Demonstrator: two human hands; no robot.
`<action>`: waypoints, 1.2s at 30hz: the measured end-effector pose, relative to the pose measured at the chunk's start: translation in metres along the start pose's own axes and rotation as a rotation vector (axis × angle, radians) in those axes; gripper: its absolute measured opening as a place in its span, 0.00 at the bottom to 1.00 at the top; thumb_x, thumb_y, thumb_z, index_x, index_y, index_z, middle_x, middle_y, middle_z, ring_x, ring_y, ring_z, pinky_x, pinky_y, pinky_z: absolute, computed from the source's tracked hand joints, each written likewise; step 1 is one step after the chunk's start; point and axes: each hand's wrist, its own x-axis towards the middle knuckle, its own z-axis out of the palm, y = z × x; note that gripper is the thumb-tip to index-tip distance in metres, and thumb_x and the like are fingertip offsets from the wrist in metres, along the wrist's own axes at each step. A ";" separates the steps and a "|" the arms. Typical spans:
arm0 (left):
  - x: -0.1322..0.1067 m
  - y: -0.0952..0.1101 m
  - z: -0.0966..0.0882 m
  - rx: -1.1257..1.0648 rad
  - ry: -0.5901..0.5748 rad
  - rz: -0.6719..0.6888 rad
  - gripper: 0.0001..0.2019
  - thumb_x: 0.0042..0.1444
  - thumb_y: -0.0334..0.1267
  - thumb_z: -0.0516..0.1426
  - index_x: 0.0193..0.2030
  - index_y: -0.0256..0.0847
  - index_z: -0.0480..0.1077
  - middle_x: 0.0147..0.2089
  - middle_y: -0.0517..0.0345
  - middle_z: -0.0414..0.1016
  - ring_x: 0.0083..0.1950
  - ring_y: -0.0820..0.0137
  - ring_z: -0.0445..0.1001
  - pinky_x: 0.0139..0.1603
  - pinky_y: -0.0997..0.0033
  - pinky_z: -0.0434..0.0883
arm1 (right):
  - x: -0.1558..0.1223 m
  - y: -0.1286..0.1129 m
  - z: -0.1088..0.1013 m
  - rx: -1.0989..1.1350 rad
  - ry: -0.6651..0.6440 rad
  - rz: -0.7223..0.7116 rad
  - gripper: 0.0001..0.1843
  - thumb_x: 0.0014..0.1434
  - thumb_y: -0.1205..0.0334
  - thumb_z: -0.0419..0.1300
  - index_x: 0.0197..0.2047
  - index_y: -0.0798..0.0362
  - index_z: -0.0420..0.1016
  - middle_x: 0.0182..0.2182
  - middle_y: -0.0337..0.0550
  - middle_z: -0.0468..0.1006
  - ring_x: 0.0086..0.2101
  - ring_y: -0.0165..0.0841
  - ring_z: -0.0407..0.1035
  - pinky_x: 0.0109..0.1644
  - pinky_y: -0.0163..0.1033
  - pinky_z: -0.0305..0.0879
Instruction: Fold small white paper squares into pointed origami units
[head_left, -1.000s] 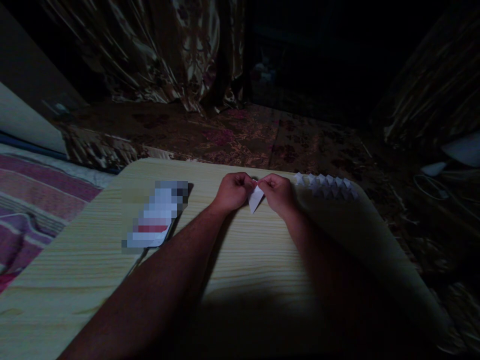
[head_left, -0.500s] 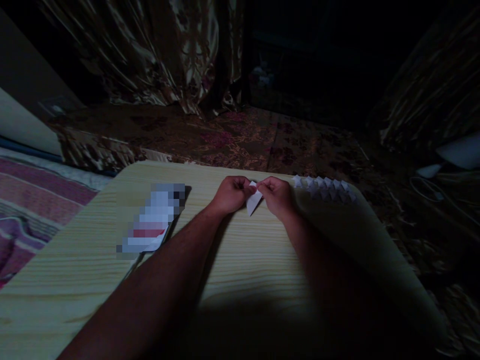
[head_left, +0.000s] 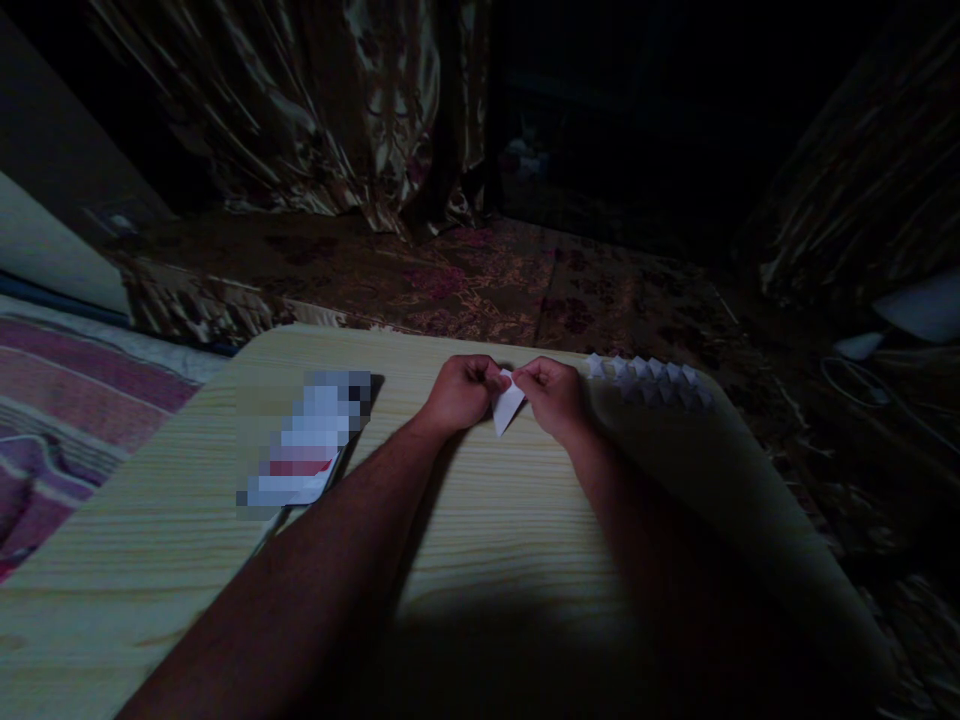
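Both hands meet near the far edge of a light wooden table (head_left: pixel 480 520). My left hand (head_left: pixel 459 392) and my right hand (head_left: pixel 553 396) each pinch the top of a small folded white paper piece (head_left: pixel 506 410), whose point hangs down toward the table. The fingers of both hands are curled closed on it. Just right of my right hand, a row of several small folded white paper pieces (head_left: pixel 649 378) lies along the table's far right edge.
A flat blurred-out object (head_left: pixel 306 448) lies on the table left of my left arm. A dark patterned carpet (head_left: pixel 480 280) and draped curtains (head_left: pixel 300 110) lie beyond the table. Striped bedding (head_left: pixel 67 400) is at left. The right side is very dark.
The hands have closed slightly together on the paper piece, with less of it showing. The view has shifted a little; nothing else has moved.
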 end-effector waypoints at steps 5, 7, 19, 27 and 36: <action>-0.001 0.003 0.000 0.031 0.005 -0.014 0.12 0.48 0.43 0.59 0.26 0.34 0.71 0.22 0.58 0.70 0.22 0.76 0.63 0.22 0.76 0.59 | 0.001 -0.001 0.000 -0.003 0.023 0.013 0.09 0.50 0.58 0.60 0.25 0.55 0.70 0.21 0.38 0.73 0.23 0.28 0.65 0.26 0.33 0.59; -0.001 0.004 0.000 0.035 0.004 -0.016 0.12 0.48 0.44 0.59 0.27 0.34 0.71 0.23 0.58 0.70 0.22 0.76 0.63 0.22 0.76 0.59 | 0.001 -0.002 0.000 0.002 0.029 0.016 0.09 0.50 0.58 0.60 0.25 0.55 0.70 0.21 0.38 0.73 0.23 0.28 0.65 0.26 0.33 0.59; 0.000 0.003 -0.002 -0.020 -0.024 0.082 0.06 0.48 0.35 0.56 0.26 0.35 0.71 0.25 0.59 0.71 0.26 0.75 0.65 0.27 0.76 0.63 | 0.000 -0.002 0.000 0.019 -0.045 0.018 0.09 0.49 0.58 0.60 0.23 0.54 0.69 0.18 0.36 0.70 0.21 0.27 0.63 0.25 0.33 0.57; -0.002 0.009 -0.001 -0.031 0.049 0.066 0.08 0.49 0.36 0.56 0.22 0.36 0.67 0.20 0.64 0.63 0.22 0.78 0.59 0.23 0.77 0.56 | 0.000 -0.005 -0.001 0.004 -0.027 0.047 0.10 0.49 0.58 0.60 0.23 0.54 0.69 0.17 0.34 0.68 0.20 0.26 0.60 0.24 0.32 0.54; -0.001 0.007 -0.001 -0.042 0.026 0.060 0.07 0.47 0.37 0.59 0.28 0.35 0.72 0.25 0.60 0.70 0.26 0.75 0.65 0.27 0.76 0.62 | -0.001 -0.007 -0.002 0.042 -0.060 0.053 0.08 0.48 0.60 0.60 0.23 0.54 0.69 0.16 0.33 0.67 0.19 0.25 0.58 0.24 0.32 0.54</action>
